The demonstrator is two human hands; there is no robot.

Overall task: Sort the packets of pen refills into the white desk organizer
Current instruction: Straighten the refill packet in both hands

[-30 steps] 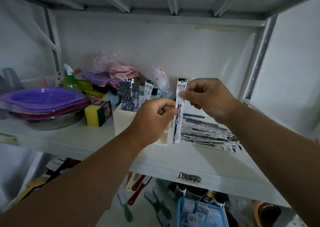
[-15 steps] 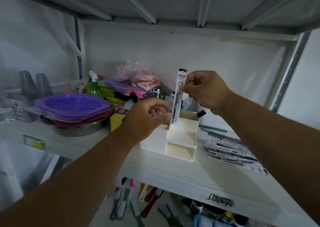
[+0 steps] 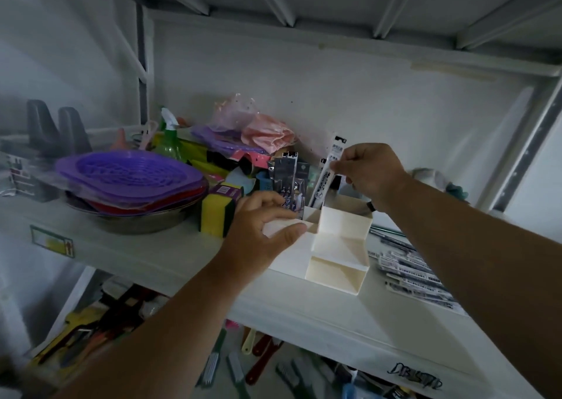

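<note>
The white desk organizer (image 3: pixel 337 248) stands on the white shelf, stepped in tiers. My right hand (image 3: pixel 369 172) pinches a long white refill packet (image 3: pixel 327 175) near its top; the packet's lower end dips into a back compartment. Several dark refill packets (image 3: pixel 289 181) stand upright in the back left compartment. My left hand (image 3: pixel 264 231) rests on the organizer's left front corner, thumb along its rim. A pile of refill packets (image 3: pixel 416 272) lies flat on the shelf to the right, partly hidden by my right forearm.
A yellow-green sponge (image 3: pixel 217 213) sits just left of the organizer. Purple baskets (image 3: pixel 130 175) are stacked on a metal bowl (image 3: pixel 137 221) further left. A green spray bottle (image 3: pixel 168 138) and pink bags (image 3: pixel 267 134) crowd the back. Brushes lie on the lower shelf.
My right hand has lowered the white packet into the organizer's back compartment. My left hand has let go of the packet and dropped onto the organizer's left corner. The view has shifted left.
</note>
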